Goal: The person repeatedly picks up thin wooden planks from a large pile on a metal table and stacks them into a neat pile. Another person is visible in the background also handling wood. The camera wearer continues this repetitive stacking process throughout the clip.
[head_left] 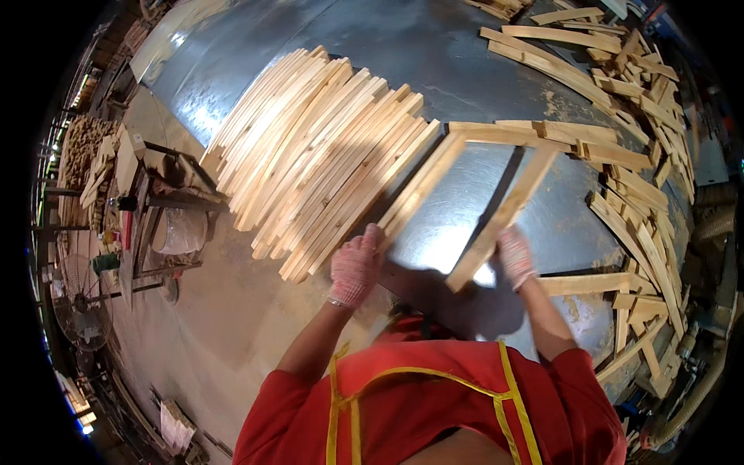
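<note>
My left hand, in a whitish-pink knit glove, is closed on the near end of a pale wooden strip. My right hand, gloved the same way, grips the side of a second wooden strip, which is raised above the metal table and casts a dark shadow on it. At their far ends both strips meet a wooden crosspiece. Left of my left hand lies a wide row of wooden strips, side by side, their near ends jutting past the table's edge.
A heap of loose wood pieces covers the right side of the metal table. Nearer, a joined wood piece lies right of my right hand. On the left are a stand, a fan and stacked wood.
</note>
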Motion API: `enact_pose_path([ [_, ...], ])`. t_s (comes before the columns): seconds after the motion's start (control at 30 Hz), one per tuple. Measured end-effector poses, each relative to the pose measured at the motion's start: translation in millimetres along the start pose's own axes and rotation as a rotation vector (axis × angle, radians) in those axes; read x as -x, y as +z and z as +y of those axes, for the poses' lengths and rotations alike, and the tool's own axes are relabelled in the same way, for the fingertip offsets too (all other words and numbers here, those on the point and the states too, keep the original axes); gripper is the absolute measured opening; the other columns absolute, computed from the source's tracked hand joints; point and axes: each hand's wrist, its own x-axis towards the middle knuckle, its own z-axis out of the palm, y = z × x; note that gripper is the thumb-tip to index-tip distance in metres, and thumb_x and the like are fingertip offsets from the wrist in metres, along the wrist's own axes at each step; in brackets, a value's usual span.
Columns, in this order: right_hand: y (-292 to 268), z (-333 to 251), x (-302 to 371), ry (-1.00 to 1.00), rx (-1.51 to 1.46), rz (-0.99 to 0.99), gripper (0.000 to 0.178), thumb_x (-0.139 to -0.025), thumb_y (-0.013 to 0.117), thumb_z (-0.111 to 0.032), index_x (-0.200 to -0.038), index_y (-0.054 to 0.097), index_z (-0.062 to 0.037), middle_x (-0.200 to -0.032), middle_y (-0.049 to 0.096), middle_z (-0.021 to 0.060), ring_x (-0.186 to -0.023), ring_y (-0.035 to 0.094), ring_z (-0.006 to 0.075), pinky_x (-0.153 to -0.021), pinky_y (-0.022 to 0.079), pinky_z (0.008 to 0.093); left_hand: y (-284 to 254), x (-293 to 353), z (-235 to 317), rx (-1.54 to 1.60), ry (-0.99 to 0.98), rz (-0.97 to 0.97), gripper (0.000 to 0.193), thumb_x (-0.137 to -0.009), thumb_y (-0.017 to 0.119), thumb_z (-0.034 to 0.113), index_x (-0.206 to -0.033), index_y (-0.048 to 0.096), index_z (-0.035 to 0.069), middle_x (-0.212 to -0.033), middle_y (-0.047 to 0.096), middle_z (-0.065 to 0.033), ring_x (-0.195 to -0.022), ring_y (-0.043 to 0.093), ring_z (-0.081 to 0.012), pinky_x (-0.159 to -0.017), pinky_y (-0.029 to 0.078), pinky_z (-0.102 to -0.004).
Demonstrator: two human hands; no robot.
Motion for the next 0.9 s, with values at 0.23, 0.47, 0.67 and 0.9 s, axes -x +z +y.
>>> enact_pose_path([
  [0.23, 156.9, -103.0, 13.0, 0.077, 0.239, -0.239, 0.083, -0.099, 0.065, -0.045, -0.159, 0.034, 0.0041, -0.108, 0.073, 0.0200, -0.092, 0.072, 0.0301, -0.088, 0.055, 0.0408, -6.6, 1.9, -9.9, -0.094, -0.057, 0.222, 0.056, -0.090, 0.074, 0.024, -0.143, 0.057, 0.018, -0.126, 0.066, -0.0128, -0.110, 0.066, -0.0398, -0.094, 0.051, -0.0560],
  [0.47, 66.5, -155.4, -115.3, -0.427, 0.974, 0.096, 0.055, -0.086, 0.061, -0.014, -0.141, 0.061, -0.0111, -0.132, 0.069, 0.0182, -0.122, 0.064, 0.0423, -0.104, 0.052, 0.0459, -14.2, -22.0, -4.0, -0.269, 0.107, 0.329, 0.057, -0.080, 0.077, 0.023, -0.133, 0.057, 0.015, -0.134, 0.056, -0.0080, -0.127, 0.053, -0.0338, -0.105, 0.042, -0.0530],
  [0.67, -62.6, -129.3, -208.8, -0.492, 1.412, 0.142, 0.062, -0.090, 0.065, -0.017, -0.151, 0.052, -0.0155, -0.149, 0.060, 0.0108, -0.144, 0.053, 0.0337, -0.121, 0.039, 0.0471, -25.6, -34.8, -0.6, -0.274, 0.229, 0.296, 0.049, -0.076, 0.073, 0.014, -0.122, 0.058, 0.016, -0.121, 0.056, -0.0083, -0.118, 0.057, -0.0319, -0.094, 0.045, -0.0503],
  [0.9, -91.8, -112.4, -110.6, -0.488, 1.745, -0.329, 0.035, -0.092, 0.068, -0.018, -0.126, 0.074, -0.0157, -0.124, 0.071, 0.0119, -0.120, 0.068, 0.0277, -0.101, 0.053, 0.0428, -18.2, -34.0, -13.6, -0.321, 0.240, 0.269, 0.052, -0.080, 0.072, 0.020, -0.128, 0.055, 0.013, -0.128, 0.058, -0.0104, -0.117, 0.058, -0.0335, -0.091, 0.046, -0.0513],
])
